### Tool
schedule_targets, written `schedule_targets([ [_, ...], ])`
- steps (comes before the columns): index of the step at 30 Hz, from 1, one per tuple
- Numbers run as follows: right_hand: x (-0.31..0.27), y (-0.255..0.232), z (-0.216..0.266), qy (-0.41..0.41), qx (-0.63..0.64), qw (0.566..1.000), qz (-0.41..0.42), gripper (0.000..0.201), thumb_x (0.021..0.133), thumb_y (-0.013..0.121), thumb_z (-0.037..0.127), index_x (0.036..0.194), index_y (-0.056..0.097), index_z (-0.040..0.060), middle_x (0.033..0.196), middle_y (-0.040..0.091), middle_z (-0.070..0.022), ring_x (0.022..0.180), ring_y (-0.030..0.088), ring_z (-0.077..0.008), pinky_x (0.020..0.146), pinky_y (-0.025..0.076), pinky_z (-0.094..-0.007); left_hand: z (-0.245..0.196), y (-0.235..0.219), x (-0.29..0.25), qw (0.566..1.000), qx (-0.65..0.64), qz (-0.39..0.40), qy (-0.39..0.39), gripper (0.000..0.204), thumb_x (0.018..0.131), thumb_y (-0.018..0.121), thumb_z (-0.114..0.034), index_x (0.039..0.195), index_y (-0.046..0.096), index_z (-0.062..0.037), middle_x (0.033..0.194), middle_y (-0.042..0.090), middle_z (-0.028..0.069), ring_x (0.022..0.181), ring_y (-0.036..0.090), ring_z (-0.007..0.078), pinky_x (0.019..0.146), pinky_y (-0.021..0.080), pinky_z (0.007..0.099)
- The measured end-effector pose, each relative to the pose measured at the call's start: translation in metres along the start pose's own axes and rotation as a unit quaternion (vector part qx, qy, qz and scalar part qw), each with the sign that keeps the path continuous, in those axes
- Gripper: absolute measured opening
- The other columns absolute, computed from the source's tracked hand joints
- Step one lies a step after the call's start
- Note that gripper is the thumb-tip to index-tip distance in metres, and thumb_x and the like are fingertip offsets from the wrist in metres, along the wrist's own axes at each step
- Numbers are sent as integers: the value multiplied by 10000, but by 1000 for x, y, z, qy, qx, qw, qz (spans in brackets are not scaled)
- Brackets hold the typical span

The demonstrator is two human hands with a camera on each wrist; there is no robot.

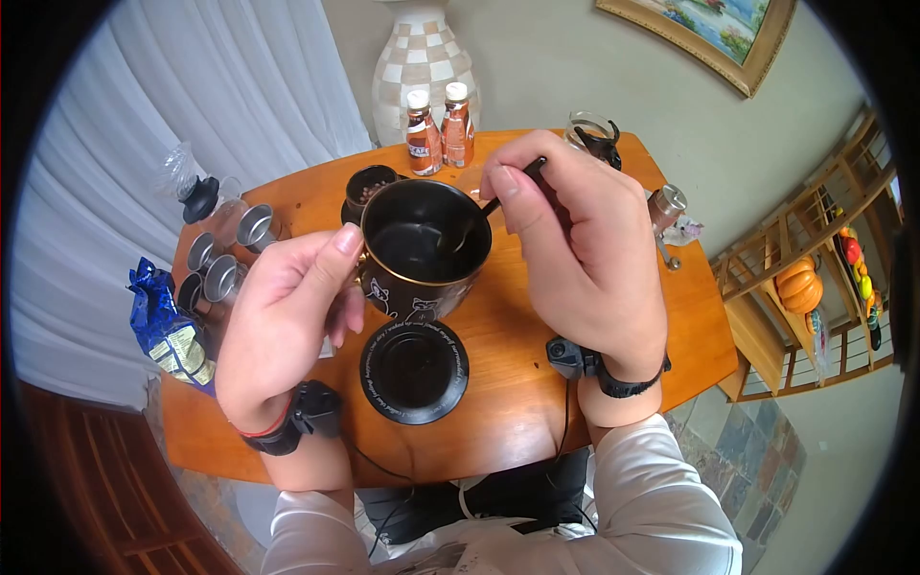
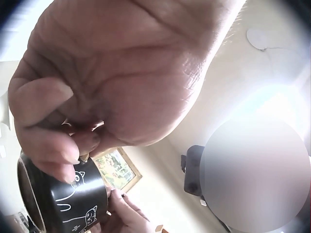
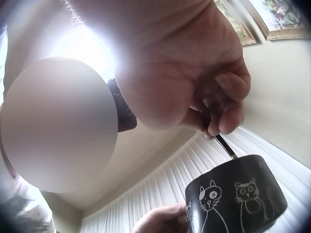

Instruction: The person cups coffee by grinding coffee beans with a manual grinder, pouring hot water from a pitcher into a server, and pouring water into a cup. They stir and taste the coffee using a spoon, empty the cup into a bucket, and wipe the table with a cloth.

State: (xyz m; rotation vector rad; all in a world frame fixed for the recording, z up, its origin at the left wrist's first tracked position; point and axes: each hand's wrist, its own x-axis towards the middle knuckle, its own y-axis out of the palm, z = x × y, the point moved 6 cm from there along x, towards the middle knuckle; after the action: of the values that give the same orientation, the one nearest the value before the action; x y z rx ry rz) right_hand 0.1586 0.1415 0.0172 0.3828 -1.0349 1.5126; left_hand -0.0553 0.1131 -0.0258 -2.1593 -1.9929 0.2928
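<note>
A black mug [image 1: 419, 297] with a gold rim and white cat drawings is held up over the table, its opening tilted toward the head camera. My left hand [image 1: 283, 321] grips it at the handle side, thumb near the rim; the left wrist view shows the curled fingers beside the mug [image 2: 82, 199]. Between the thumb and fingers of my right hand [image 1: 594, 254] is a slim black-handled spoon [image 1: 492, 204] that slants down into the mug. In the right wrist view its dark shaft [image 3: 224, 146] enters over the rim. Below lies a black saucer [image 1: 417, 372] with white lettering.
Behind the mug stand a small dark cup of beans [image 1: 372, 179] and two bottles [image 1: 424, 144]. Several metal cups [image 1: 225, 278] and a blue bag [image 1: 158, 311] are at left. A glass carafe [image 1: 592, 134] and a hand grinder [image 1: 667, 205] stand at right. Cables hang from both wrists.
</note>
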Motion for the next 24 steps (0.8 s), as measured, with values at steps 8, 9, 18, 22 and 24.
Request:
schedule_targets([
  [8,-2,9,-10,74,-61,992,86,119,965,625,54,877,667,-14,629,585,-63,575,543,-111,556,419,-263,7,2,1,997,17,-13,-68,424,1079,525,-392,799,565,-77,617,465,-35,498,533,92,414,339,221],
  [9,-1,11,-11,75,-61,992,86,119,965,625,54,877,667,-14,629,585,-63,575,543,-111,556,419,-263,8,3,2,998,14,-10,-65,425,1082,520,-387,801,566,-72,621,473,-31,499,534,96,422,348,222],
  [18,4,-1,-3,-49,-32,998,-21,97,978,588,19,986,682,-8,806,674,-80,681,625,-152,616,484,-283,3,6,6,998,-56,15,29,426,1093,488,-372,903,654,-29,711,642,31,581,542,61,501,398,215],
  [22,2,-3,1,-29,50,998,-9,127,998,544,3,1016,669,-5,891,681,-65,759,632,-135,693,496,-254,-2,8,7,991,-98,40,76,447,1106,446,-352,930,648,6,790,664,75,633,557,83,555,430,221],
  [24,0,-3,5,-46,74,996,-8,131,1004,533,5,1014,663,-9,903,678,-63,778,628,-124,713,494,-243,-3,10,7,990,-109,41,80,444,1106,448,-351,959,658,11,798,668,80,638,558,85,565,435,222],
])
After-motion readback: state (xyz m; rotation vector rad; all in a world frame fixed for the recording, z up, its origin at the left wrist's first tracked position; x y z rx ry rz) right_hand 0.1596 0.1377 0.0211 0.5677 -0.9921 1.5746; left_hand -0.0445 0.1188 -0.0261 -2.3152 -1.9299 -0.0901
